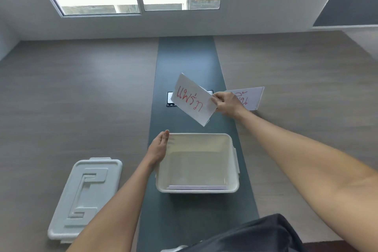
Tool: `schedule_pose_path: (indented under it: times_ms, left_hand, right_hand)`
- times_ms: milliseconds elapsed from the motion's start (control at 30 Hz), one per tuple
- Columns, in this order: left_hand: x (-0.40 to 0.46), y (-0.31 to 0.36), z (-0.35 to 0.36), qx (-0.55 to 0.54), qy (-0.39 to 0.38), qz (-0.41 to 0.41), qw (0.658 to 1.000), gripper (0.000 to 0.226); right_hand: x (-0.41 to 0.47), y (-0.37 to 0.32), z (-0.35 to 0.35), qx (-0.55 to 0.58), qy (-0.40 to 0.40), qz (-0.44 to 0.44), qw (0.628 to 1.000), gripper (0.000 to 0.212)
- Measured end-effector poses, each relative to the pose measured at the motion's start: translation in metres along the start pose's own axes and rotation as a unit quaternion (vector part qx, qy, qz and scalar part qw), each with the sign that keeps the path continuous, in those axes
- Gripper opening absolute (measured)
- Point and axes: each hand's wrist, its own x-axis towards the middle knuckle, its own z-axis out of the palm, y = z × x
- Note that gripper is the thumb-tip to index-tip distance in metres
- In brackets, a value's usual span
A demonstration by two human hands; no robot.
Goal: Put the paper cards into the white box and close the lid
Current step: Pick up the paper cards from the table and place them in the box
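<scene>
An open white box (235, 161) stands on the dark strip of the table, with a few paper cards (197, 187) lying along its near wall. My left hand (159, 148) rests flat against the box's left rim, fingers straight. My right hand (227, 103) grips the right edge of a folded white card with red writing (191, 99), held tilted in the air beyond the box. Another red-lettered card (252, 97) stands on the table just behind my right hand, partly hidden by it. The white lid (86, 196) lies flat to the left of the box.
A dark socket panel (170, 101) is set in the dark strip (188, 61), mostly hidden by the held card. Wood-grain table surface (81, 88) spreads on both sides. A window and wall stand beyond the far edge. Dark clothing (255, 235) shows at the near edge.
</scene>
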Motion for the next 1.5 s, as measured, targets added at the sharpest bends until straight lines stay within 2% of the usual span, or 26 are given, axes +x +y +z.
schedule_pose_path:
  times_ms: [133, 300, 567, 900, 1033, 1167, 1500]
  left_hand:
    - [0.004, -0.006, -0.004, 0.004, 0.009, 0.007, 1.000, 0.053]
    - [0.006, 0.002, -0.002, 0.012, 0.014, 0.011, 1.000, 0.049]
    - [0.010, 0.001, -0.001, 0.014, 0.026, 0.005, 1.000, 0.054]
    - [0.014, -0.002, -0.005, 0.001, -0.011, -0.011, 1.000, 0.025]
    - [0.003, 0.010, -0.005, -0.032, -0.016, -0.015, 0.999, 0.049]
    - [0.008, 0.009, -0.005, -0.029, -0.023, -0.020, 0.999, 0.063]
    - [0.011, 0.012, -0.003, -0.024, 0.003, -0.010, 1.000, 0.054]
  right_hand:
    - [-0.006, 0.002, -0.025, 0.109, -0.034, 0.006, 0.993, 0.022]
    - [-0.015, 0.005, -0.053, 0.183, -0.079, 0.033, 0.979, 0.027]
    - [-0.030, 0.008, -0.056, 0.257, -0.250, 0.110, 0.927, 0.035]
    - [-0.048, 0.030, -0.039, 0.221, -0.387, 0.204, 0.872, 0.037]
    - [-0.050, 0.034, -0.046, 0.214, -0.402, 0.216, 0.864, 0.037]
    - [-0.048, 0.039, -0.050, 0.205, -0.409, 0.240, 0.856, 0.037]
    - [-0.047, 0.037, -0.016, 0.085, -0.461, 0.252, 0.846, 0.037]
